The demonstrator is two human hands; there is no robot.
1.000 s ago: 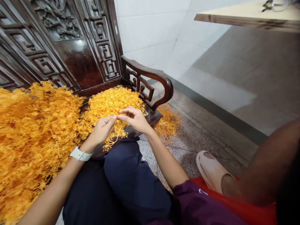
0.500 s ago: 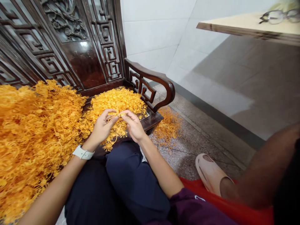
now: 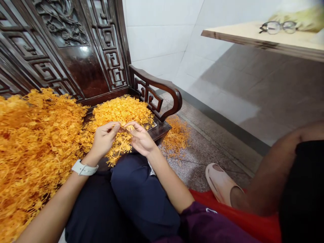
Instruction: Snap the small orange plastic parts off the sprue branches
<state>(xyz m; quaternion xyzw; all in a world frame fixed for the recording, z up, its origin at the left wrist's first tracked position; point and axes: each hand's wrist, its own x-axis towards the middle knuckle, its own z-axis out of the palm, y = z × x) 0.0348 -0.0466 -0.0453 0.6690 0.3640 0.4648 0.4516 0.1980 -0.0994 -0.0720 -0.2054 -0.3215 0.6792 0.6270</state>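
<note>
While the left hand (image 3: 103, 137) is pinching 1 orange sprig (image 3: 130, 128), the right hand (image 3: 142, 139) is curling around its tip, the pressure not showing. Between these hands, it is looking light and fragile, probably needing a gentle stem hold.

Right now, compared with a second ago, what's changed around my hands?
Your right hand has turned to show more palm, and a small orange sprig now shows plainly there. The view swung up and right, bringing the glasses fully in. Your left hand is pinched, as before, seemingly on the sprig. The large pile and smaller pile look unchanged.
</note>
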